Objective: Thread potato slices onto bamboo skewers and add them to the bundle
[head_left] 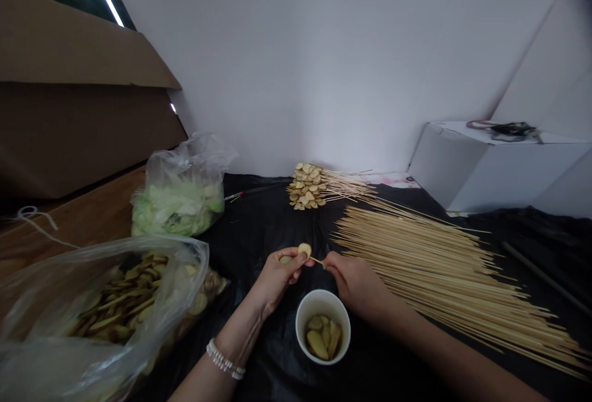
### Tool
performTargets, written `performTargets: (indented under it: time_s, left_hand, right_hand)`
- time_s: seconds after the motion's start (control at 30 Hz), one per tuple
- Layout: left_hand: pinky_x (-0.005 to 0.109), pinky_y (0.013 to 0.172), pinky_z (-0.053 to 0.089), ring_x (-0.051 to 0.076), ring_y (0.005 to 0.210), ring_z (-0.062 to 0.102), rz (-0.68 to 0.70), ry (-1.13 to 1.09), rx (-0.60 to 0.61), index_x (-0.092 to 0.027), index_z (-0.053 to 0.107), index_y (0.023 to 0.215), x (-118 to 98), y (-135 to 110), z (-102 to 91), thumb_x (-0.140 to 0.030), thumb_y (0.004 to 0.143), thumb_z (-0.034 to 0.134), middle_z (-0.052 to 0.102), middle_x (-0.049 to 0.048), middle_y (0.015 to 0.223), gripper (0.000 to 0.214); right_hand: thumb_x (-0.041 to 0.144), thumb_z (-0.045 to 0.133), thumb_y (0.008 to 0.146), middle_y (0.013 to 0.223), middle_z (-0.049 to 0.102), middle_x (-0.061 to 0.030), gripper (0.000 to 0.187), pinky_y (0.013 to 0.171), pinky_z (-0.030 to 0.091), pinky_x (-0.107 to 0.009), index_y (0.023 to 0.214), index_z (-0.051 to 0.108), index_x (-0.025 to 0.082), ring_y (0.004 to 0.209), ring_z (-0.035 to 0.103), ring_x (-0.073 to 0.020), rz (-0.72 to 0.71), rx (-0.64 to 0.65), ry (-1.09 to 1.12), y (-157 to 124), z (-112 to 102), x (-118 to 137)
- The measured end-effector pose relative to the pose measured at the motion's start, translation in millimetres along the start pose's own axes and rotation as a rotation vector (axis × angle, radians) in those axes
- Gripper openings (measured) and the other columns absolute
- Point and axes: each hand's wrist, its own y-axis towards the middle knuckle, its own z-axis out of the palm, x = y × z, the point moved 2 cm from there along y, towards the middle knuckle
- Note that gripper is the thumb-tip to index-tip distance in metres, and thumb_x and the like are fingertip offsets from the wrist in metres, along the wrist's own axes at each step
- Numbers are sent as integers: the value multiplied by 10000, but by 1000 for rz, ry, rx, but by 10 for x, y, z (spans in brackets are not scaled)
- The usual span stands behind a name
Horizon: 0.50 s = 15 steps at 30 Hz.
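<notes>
My left hand (280, 274), with a beaded bracelet on its wrist, pinches a pale potato slice (304, 249) between thumb and fingers. A second pale slice partly shows behind those fingers. My right hand (351, 275) is closed around a thin bamboo skewer (317, 261), whose tip reaches the slice; whether it has pierced it I cannot tell. Just below both hands stands a white paper cup (300, 334) with several slices inside. Beyond them lies a pile of skewered slices (306, 186), sticks pointing right.
Many loose bamboo skewers (435, 266) are spread at the right on black plastic sheeting (259, 223). At the left are an open plastic bag of slices (124, 297) and a bag of green vegetables (178, 201). A pen (234, 195) lies near the wall; a white box (485, 168) stands back right.
</notes>
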Motion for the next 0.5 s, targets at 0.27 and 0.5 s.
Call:
performTargets:
  time_s: [0.27, 0.5]
  left_hand:
    - [184, 409, 227, 34, 447, 362, -4, 34, -21, -103, 691, 769, 6, -7, 13, -379, 631, 789, 677, 79, 723, 323]
    - [181, 412, 221, 25, 445, 359, -23, 34, 15, -105, 690, 781, 32, -5, 27, -384, 653, 775, 690, 90, 755, 320]
  right_hand:
    - [174, 357, 919, 756, 661, -44, 210, 627, 352, -232, 854, 556, 184, 709, 611, -146, 10, 0, -81, -20, 36, -6]
    - [179, 366, 912, 699, 645, -13, 254, 592, 360, -221, 826, 605, 189, 610, 565, -125, 3, 46, 106, 7, -41, -16]
